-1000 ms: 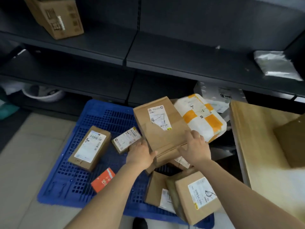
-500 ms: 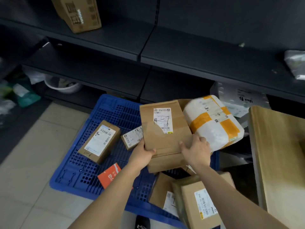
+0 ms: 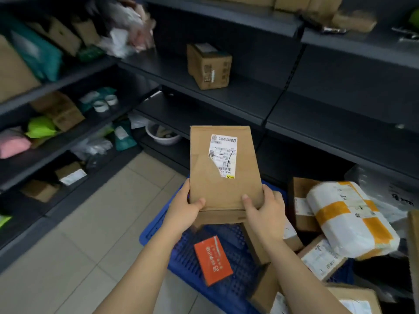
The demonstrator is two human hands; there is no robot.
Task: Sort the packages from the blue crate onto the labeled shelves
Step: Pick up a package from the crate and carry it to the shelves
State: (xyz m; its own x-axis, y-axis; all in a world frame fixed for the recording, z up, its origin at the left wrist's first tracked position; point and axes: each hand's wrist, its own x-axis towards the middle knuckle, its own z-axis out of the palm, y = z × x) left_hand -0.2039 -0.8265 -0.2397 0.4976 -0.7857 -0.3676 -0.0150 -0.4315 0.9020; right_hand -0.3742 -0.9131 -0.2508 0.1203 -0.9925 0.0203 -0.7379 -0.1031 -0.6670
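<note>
A flat cardboard box (image 3: 223,177) with a white shipping label (image 3: 223,155) stood upright in the air above the blue crate (image 3: 156,232), facing the dark shelves (image 3: 238,98). The left hand (image 3: 183,211) and right hand (image 3: 265,211) each pinched a lower corner, thumbs on the front. Most of the box rose above the grip. An orange packet (image 3: 213,260) lay in the crate below.
</note>
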